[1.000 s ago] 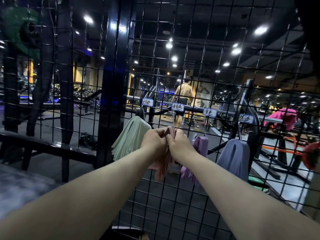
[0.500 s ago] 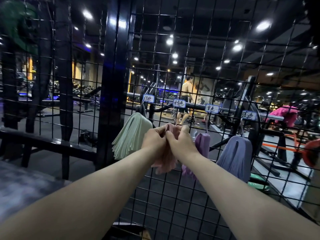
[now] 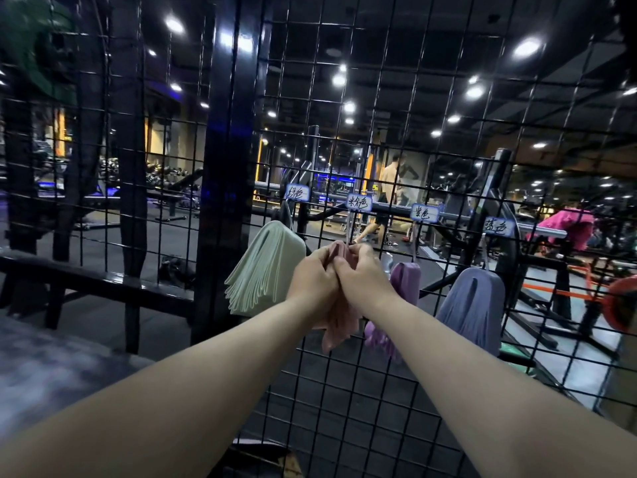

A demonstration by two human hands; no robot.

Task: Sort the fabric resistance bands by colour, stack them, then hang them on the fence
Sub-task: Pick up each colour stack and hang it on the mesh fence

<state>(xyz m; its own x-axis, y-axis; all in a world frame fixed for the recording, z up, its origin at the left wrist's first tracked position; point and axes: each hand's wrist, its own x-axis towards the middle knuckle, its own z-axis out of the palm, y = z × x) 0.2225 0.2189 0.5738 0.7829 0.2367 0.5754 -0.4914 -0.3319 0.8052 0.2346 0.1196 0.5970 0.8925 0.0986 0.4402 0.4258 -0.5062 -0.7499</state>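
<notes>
A black wire-mesh fence [image 3: 396, 139] fills the view. Four small labels hang on it in a row. A stack of pale green bands [image 3: 262, 270] hangs at the left. My left hand [image 3: 313, 276] and my right hand [image 3: 362, 277] both grip the top of a bundle of pink bands [image 3: 336, 331] against the mesh, under the second label [image 3: 359, 202]. The pink ends dangle below my wrists. To their right hang purple bands [image 3: 405, 279], and further right a stack of blue-grey bands [image 3: 474, 307].
A thick black post [image 3: 224, 167] stands left of the green stack. Behind the mesh lie gym machines, benches and a person walking in the distance. A dark grey surface [image 3: 41, 370] sits at the lower left.
My hands have stayed on the pink bundle at the same spot on the fence. The view has tilted slightly, and the person behind the fence has walked on.
</notes>
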